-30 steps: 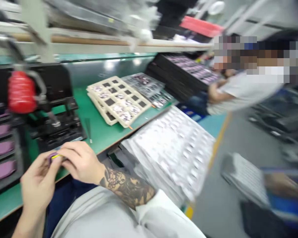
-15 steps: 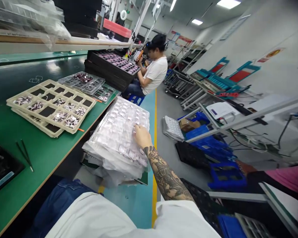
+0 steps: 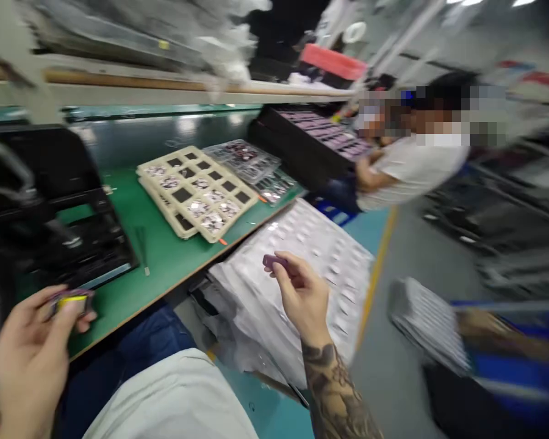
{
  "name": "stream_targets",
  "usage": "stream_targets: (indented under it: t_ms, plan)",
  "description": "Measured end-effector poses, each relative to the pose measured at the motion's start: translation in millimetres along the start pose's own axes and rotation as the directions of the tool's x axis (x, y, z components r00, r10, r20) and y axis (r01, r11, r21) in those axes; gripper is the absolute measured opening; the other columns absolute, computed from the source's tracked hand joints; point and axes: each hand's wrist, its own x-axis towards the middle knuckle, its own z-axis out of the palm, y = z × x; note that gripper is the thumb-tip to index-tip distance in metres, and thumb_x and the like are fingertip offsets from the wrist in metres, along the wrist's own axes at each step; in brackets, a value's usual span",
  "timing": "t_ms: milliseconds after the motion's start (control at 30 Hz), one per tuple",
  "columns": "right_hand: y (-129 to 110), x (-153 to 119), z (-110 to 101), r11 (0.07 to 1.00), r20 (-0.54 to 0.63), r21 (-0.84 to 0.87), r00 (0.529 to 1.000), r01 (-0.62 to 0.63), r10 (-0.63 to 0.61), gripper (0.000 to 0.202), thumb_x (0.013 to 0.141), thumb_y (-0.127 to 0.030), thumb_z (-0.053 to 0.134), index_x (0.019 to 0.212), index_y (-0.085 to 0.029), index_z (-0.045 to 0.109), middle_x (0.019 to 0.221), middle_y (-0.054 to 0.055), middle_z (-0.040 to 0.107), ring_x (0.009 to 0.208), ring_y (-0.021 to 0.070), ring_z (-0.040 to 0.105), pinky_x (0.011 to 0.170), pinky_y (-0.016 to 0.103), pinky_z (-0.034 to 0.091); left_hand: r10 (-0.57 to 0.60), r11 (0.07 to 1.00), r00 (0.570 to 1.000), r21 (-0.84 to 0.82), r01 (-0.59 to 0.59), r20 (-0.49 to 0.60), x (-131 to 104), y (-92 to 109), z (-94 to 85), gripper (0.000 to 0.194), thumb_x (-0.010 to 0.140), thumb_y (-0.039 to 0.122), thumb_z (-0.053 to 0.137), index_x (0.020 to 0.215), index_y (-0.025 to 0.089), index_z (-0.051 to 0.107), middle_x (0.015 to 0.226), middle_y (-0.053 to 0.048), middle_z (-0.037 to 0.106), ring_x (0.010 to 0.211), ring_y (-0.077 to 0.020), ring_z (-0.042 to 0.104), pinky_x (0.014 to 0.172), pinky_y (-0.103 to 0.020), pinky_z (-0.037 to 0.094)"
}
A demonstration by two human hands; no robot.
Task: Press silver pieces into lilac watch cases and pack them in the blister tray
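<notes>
My right hand (image 3: pixel 304 292) pinches a small purple piece (image 3: pixel 274 262) between thumb and fingertips, above a stack of white plastic trays (image 3: pixel 343 262). At the lower left, my left hand (image 3: pixel 36 347) is closed around a small dark part with a yellow patch (image 3: pixel 73 300), over the edge of the green table (image 3: pixel 123 299). Just beyond that hand is a black fixture (image 3: pixel 68 201), and tweezers (image 3: pixel 143 250) lie to the fixture's right.
Cream compartment trays (image 3: pixel 251 206) with small parts stand on the table, clear trays (image 3: pixel 277 163) behind them. A black stack of trays (image 3: pixel 297 146) sits further back, beside a seated person (image 3: pixel 421 158). A shelf edge (image 3: pixel 155 88) runs above the table.
The view has turned left. My right hand has lifted off the white trays with the purple piece in its fingers. My left hand and the black fixture have come into view.
</notes>
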Motion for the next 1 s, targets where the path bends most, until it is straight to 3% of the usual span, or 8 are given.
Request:
stream_targets:
  t_ms: [100, 167, 267, 367, 567, 700, 833, 1000]
  plan:
    - [-55.9, -9.6, 77.8, 0.913, -0.010, 0.391, 0.993, 0.112, -0.118, 0.024, 0.105, -0.028, 0.075, 0.129, -0.025, 0.080, 0.134, 0.012, 0.073, 0.096, 0.0195, 0.078, 0.079, 0.036, 0.073, -0.030, 0.988, 0.997, -0.148, 0.039, 0.066, 2.1, 0.9, 5.2, 0.049, 0.091, 0.041, 0.093, 0.132, 0.021, 0.075, 0.089, -0.002, 0.085, 0.061, -0.0141, 0.072, 0.059, -0.025, 0.063]
    - [-92.3, -14.7, 122.3, 0.843, 0.104, 0.527, 0.977, 0.105, -0.187, 0.025, 0.105, -0.023, 0.075, 0.128, -0.027, 0.082, 0.142, 0.013, 0.070, 0.102, 0.0204, 0.079, 0.081, 0.036, 0.075, -0.038, 0.979, 0.995, -0.194, 0.054, 0.087, 6.4, 0.4, 7.4, 0.055, 0.095, 0.042, 0.090, 0.139, 0.014, 0.073, 0.085, -0.005, 0.083, 0.061, -0.0149, 0.074, 0.060, -0.024, 0.062]
    - [-134.7, -17.2, 170.2, 0.757, 0.292, 0.642, 0.876, 0.117, -0.384, 0.036, 0.104, -0.015, 0.074, 0.135, -0.031, 0.081, 0.142, 0.012, 0.074, 0.118, 0.0256, 0.079, 0.090, 0.040, 0.075, -0.070, 0.948, 0.991, -0.300, 0.101, 0.110, 9.6, -0.7, 6.3, 0.054, 0.099, 0.041, 0.086, 0.143, 0.013, 0.070, 0.101, -0.011, 0.086, 0.076, -0.0200, 0.083, 0.069, -0.027, 0.067]
    - [-160.5, -14.9, 199.2, 0.698, 0.312, 0.686, 0.784, 0.206, -0.537, 0.045, 0.100, -0.009, 0.077, 0.139, -0.032, 0.079, 0.136, 0.011, 0.079, 0.125, 0.0281, 0.077, 0.103, 0.048, 0.070, -0.048, 0.907, 0.984, -0.406, 0.114, 0.169, 6.9, -1.8, 3.4, 0.053, 0.104, 0.038, 0.081, 0.151, 0.016, 0.068, 0.124, -0.015, 0.085, 0.089, -0.0212, 0.084, 0.081, -0.030, 0.070]
    - [-173.8, -14.6, 221.7, 0.713, 0.434, 0.661, 0.657, 0.232, -0.616, 0.043, 0.101, -0.012, 0.078, 0.138, -0.033, 0.077, 0.138, 0.008, 0.080, 0.130, 0.0284, 0.074, 0.116, 0.054, 0.062, -0.053, 0.903, 0.992, -0.419, 0.097, 0.115, 7.1, 0.6, 6.1, 0.034, 0.108, 0.035, 0.076, 0.138, 0.020, 0.078, 0.132, -0.013, 0.084, 0.106, -0.0231, 0.084, 0.091, -0.030, 0.070]
    - [-166.0, -17.9, 221.3, 0.752, 0.481, 0.644, 0.689, 0.143, -0.543, 0.052, 0.101, -0.024, 0.081, 0.151, -0.030, 0.069, 0.153, 0.013, 0.071, 0.143, 0.0330, 0.068, 0.121, 0.057, 0.058, -0.049, 0.929, 0.993, -0.362, 0.084, 0.103, 10.1, 0.4, 6.7, 0.031, 0.109, 0.031, 0.075, 0.139, 0.023, 0.077, 0.125, -0.010, 0.086, 0.106, -0.0226, 0.086, 0.094, -0.029, 0.071]
    - [-165.3, -15.5, 220.5, 0.737, 0.491, 0.674, 0.713, 0.053, -0.501, 0.022, 0.105, -0.023, 0.074, 0.126, -0.028, 0.080, 0.121, 0.009, 0.082, 0.115, 0.0264, 0.079, 0.102, 0.045, 0.065, 0.024, 0.952, 0.983, -0.305, 0.034, 0.183, 6.6, -0.8, 0.8, 0.025, 0.110, 0.028, 0.073, 0.133, 0.026, 0.081, 0.127, -0.007, 0.087, 0.102, -0.0206, 0.087, 0.092, -0.027, 0.071]
    - [-165.6, -11.5, 217.4, 0.683, 0.470, 0.730, 0.709, 0.021, -0.526, 0.009, 0.103, -0.024, 0.078, 0.111, -0.026, 0.081, 0.108, 0.007, 0.082, 0.103, 0.0244, 0.079, 0.095, 0.041, 0.064, 0.215, 0.975, 0.954, -0.096, -0.199, 0.207, 2.9, -3.4, -4.9, 0.024, 0.109, 0.020, 0.071, 0.129, 0.027, 0.084, 0.120, -0.004, 0.089, 0.103, -0.0192, 0.087, 0.096, -0.022, 0.067]
